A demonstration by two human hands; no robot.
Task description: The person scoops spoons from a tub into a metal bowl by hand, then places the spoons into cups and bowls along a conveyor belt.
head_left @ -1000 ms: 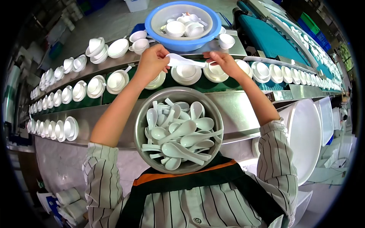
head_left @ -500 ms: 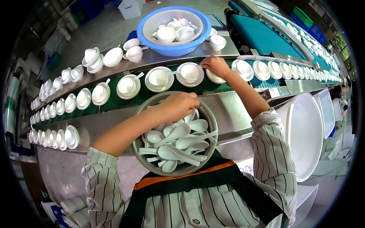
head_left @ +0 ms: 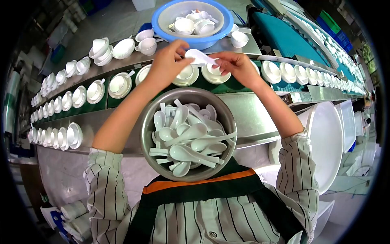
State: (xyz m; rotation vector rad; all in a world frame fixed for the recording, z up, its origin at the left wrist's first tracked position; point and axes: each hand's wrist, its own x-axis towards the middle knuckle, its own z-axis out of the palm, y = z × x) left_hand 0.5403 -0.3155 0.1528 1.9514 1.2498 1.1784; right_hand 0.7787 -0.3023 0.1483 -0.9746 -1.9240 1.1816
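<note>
A white spoon (head_left: 198, 56) is held above the row of cups, its handle between the fingertips of my right hand (head_left: 237, 68). My left hand (head_left: 167, 63) is at the bowl end of that spoon, thumb and index finger apart around its edge; whether they touch it is hard to see. Against my apron stands a round metal bowl (head_left: 147, 136) full of white spoons (head_left: 191, 134). Below my hands, on the green conveyor belt (head_left: 140, 94), stand white cups in bowls or saucers (head_left: 214, 77), partly hidden by my hands. Spoons lie in some cups farther left.
A blue basin (head_left: 157, 26) with cups and spoons sits on the metal ledge beyond the belt. Loose cups (head_left: 147, 46) line that ledge. Stacked bowls (head_left: 74, 135) stand on the near ledge at left. A large white tub (head_left: 323, 142) is at right; a teal conveyor (head_left: 284, 40) lies behind.
My left hand has come up out of the spoon bowl toward my right hand. A spoon is now between them. My right hand has lifted from the saucers, and the cups have shifted left.
</note>
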